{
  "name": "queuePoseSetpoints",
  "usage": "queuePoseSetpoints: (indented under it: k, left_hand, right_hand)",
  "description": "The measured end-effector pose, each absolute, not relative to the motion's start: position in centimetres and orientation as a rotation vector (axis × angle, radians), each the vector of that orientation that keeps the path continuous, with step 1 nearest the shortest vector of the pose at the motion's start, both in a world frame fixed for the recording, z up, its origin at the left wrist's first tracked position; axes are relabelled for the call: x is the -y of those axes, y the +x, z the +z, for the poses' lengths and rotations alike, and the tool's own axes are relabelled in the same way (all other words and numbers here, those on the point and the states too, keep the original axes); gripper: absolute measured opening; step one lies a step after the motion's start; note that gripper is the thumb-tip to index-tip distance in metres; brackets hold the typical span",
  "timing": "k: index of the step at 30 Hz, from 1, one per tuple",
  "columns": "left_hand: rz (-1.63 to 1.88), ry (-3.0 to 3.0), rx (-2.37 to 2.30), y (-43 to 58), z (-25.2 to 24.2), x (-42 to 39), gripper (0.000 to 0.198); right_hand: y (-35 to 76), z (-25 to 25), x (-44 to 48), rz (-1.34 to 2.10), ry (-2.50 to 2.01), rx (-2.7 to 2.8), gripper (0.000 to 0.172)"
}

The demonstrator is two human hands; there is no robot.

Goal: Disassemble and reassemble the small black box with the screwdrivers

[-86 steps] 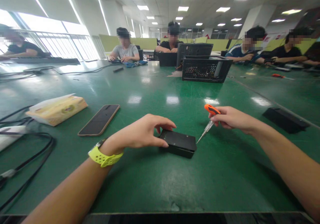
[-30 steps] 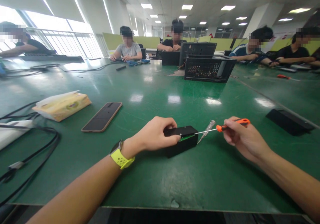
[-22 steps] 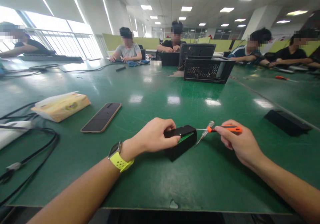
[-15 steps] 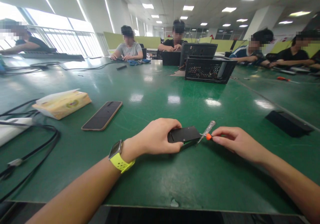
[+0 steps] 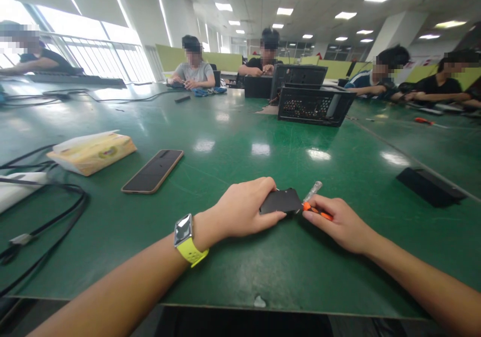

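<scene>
A flat black box (image 5: 280, 202) is gripped at its left end by my left hand (image 5: 244, 208), thumb along the near side and fingers over the far side. Between the thumb and fingers of my right hand (image 5: 340, 223) is an orange and black screwdriver (image 5: 317, 212), its handle close against the box's right end; the tip is hidden. Behind the screwdriver lies a clear-handled tool (image 5: 312, 191), partly covered. A watch with a yellow-green strap is on my left wrist.
On the green table (image 5: 225, 161) lie a phone (image 5: 153, 172), a tissue pack (image 5: 93, 152), black cables (image 5: 73, 217) and a black block (image 5: 430, 186). Black metal cases (image 5: 315, 105) stand farther back. Several people sit around the table, and another orange screwdriver (image 5: 424, 121) lies at the right.
My right hand has moved left and now holds the screwdriver with more of its handle showing, nearer the box. My left hand has shifted slightly right along with the box.
</scene>
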State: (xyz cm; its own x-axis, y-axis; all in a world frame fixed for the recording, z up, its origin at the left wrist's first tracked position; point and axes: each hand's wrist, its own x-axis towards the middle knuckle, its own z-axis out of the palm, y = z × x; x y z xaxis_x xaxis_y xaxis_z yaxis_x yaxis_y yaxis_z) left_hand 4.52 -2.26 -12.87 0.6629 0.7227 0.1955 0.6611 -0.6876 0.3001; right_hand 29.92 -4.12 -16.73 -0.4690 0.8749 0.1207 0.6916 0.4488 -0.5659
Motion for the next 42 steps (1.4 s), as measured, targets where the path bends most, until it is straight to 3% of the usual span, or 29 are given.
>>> queuePoseSetpoints:
  k: [8, 12, 16, 21, 26, 32, 38, 42]
  left_hand:
    - [0.499, 2.768, -1.051, 4.2, -12.8, 1.8, 0.036]
    - [0.409, 2.779, -1.086, 3.9, -12.1, 1.3, 0.039]
    - [0.331, 2.74, -1.205, 4.0, -11.7, 1.0, 0.057]
    - [0.356, 2.678, -1.244, 4.0, -12.0, 0.5, 0.039]
    - [0.475, 2.6, -1.196, 3.8, -12.6, 0.3, 0.04]
    - [0.478, 2.534, -1.221, 4.2, -12.8, 0.4, 0.038]
    - [0.5, 2.521, -1.211, 4.3, -13.1, 0.3, 0.038]
    - [0.58, 2.449, -1.163, 4.0, -13.7, 0.2, 0.042]
  right_hand:
    - [28.8, -17.1, 4.9, 0.22, -1.39, 2.445, 0.027]
    - [28.4, -17.1, 4.4, 0.299, -1.382, 2.368, 0.028]
    - [27.9, -16.4, 4.0, 0.431, -1.382, 2.326, 0.029]
    - [27.2, -14.9, 4.1, 0.744, -1.44, 2.278, 0.04]
    - [27.1, -15.0, 4.4, 0.897, -1.492, 2.18, 0.043]
    - [27.1, -16.3, 4.7, 0.696, -1.518, 2.16, 0.047]
    - [26.7, -16.4, 5.2, 0.351, -1.738, 2.259, 0.038]
    - [27.0, -15.7, 4.9, 0.501, -1.687, 2.294, 0.042]
